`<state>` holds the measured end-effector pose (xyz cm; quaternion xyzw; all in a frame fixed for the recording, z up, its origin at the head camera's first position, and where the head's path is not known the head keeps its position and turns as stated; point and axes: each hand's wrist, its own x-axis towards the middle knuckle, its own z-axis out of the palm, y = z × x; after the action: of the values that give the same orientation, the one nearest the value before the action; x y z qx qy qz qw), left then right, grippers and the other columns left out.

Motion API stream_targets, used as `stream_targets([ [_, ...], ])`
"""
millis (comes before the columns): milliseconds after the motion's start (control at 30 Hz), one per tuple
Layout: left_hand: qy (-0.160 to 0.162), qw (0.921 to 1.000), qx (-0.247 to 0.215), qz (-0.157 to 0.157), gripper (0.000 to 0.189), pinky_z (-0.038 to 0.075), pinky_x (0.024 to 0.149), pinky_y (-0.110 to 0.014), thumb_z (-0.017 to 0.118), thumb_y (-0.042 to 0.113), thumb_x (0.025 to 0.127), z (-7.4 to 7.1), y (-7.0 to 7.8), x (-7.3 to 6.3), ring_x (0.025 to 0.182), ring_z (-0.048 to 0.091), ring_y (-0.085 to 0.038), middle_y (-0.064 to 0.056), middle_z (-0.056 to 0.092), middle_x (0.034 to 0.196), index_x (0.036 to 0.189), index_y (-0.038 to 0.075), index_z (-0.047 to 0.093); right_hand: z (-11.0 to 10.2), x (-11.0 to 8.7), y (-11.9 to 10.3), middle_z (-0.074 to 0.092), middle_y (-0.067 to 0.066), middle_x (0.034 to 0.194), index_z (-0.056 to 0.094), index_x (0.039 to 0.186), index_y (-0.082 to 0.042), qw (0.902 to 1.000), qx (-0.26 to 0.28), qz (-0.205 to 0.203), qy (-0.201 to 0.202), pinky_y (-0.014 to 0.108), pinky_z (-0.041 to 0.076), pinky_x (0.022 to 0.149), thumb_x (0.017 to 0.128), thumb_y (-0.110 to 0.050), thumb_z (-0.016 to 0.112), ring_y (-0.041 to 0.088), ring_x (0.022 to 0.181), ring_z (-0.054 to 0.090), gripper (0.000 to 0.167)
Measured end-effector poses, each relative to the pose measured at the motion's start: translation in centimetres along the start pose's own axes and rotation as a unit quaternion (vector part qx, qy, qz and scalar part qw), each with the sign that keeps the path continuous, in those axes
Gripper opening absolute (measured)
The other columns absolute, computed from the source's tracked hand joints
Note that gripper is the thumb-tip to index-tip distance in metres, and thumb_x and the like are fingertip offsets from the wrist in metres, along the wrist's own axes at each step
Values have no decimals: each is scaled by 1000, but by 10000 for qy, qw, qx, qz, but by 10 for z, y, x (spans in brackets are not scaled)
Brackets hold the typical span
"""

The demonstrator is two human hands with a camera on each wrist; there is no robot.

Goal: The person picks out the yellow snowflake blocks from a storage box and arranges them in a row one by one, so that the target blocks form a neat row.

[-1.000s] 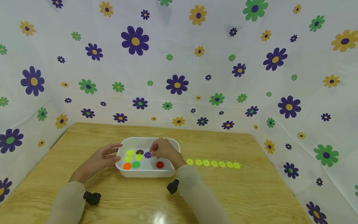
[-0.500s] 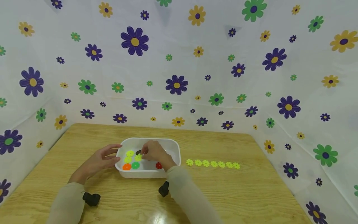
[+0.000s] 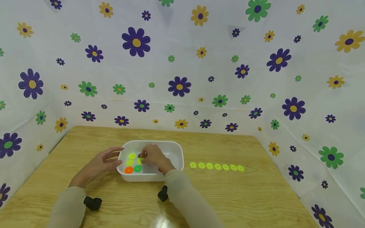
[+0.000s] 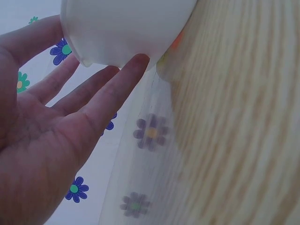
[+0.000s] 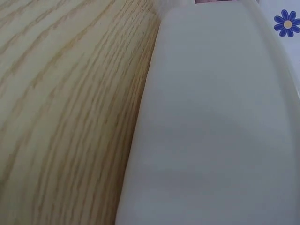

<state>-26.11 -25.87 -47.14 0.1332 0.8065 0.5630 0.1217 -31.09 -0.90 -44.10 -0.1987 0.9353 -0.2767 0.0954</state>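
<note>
A white plastic tub [image 3: 145, 177] stands on the table holding several small flower-shaped discs. My left hand [image 3: 101, 162] is at its left end; the left wrist view shows long, extended fingers touching the wall. Inside the tub is my right hand [image 3: 154, 155], fingers bent and fingertips at the right edge of a yellow flower disc [image 3: 139, 161]. Whether they pinch it is hidden. Other yellow discs [image 3: 132, 156], an orange disc [image 3: 129, 170] and a green disc [image 3: 137, 168] lie nearby. A dark brown disc [image 3: 139, 155] and a red disc [image 3: 160, 170] are mostly covered by the right hand.
Right of the tub, a row of several yellow flower discs [image 3: 218, 166] lies on the wooden table [image 3: 242, 196]. A white cloth with printed flowers [image 3: 159, 69] surrounds the back and sides. In the right wrist view, the tub's outer wall [image 5: 211, 117] fills much of the picture.
My right hand has moved left inside the tub, from beside the purple disc to the yellow one, covering most of the red and brown discs. The left hand keeps its place.
</note>
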Motion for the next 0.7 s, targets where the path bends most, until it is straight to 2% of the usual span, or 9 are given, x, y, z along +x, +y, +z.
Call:
stream_targets([
  [267,-1,10000,-36,46,67,60,100,-40,64,28,103,0,1,-2,145,40,-56,-31,28,165,159,10,33,7,6,-1,67,0,90,77,102,-7,9997,-212,105,59,17,44,67,84,-8,84,8,75,52,19],
  [533,3,10000,-20,15,65,60,100,-41,63,25,104,1,4,-2,146,39,-56,-29,28,166,159,10,33,8,6,0,69,1,86,78,92,-8,9991,-415,37,89,18,42,65,82,-10,85,10,73,51,12],
  [700,14,10000,-12,5,67,60,100,-41,64,27,103,1,4,-2,146,39,-55,-29,29,165,159,10,33,8,5,0,68,0,79,77,84,-9,9994,-334,102,78,18,42,60,82,-8,85,10,68,51,9],
])
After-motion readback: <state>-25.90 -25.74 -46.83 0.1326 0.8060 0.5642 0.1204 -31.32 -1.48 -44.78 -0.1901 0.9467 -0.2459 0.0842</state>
